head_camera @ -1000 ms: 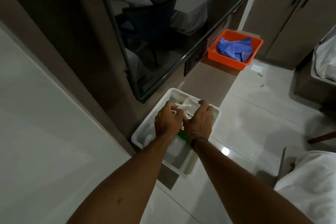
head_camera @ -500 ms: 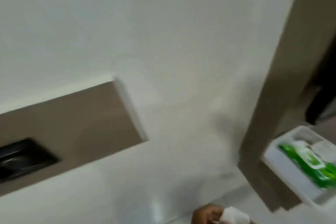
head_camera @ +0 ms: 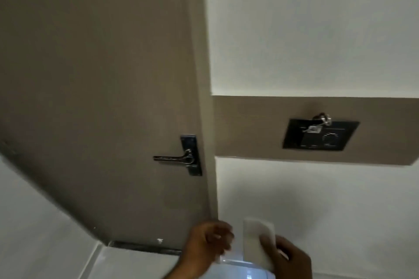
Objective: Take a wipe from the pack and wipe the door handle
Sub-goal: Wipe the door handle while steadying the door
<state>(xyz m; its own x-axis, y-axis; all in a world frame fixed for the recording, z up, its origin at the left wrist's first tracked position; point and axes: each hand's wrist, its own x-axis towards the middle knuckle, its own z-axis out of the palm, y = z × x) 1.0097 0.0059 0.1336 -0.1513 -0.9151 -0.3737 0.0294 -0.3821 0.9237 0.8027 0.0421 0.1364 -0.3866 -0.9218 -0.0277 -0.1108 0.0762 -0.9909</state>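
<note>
A chrome lever door handle (head_camera: pixel 173 158) on a dark backplate sits at the right edge of a brown door (head_camera: pixel 95 97), pointing left. My right hand (head_camera: pixel 288 258) is low in the view and holds a folded white wipe (head_camera: pixel 257 242) upright, well below and to the right of the handle. My left hand (head_camera: pixel 207 248) is beside it near the door's lower edge, fingers curled, and holds nothing that I can see. The pack of wipes is out of view.
To the right of the door is a white wall with a brown band (head_camera: pixel 317 129) carrying a black switch plate (head_camera: pixel 319 135) with a metal knob. Pale tiled floor (head_camera: pixel 136 265) shows at the bottom.
The view has swung left from the tray and pack to the door. My right hand has come up with the wipe, and my left hand has come into view.
</note>
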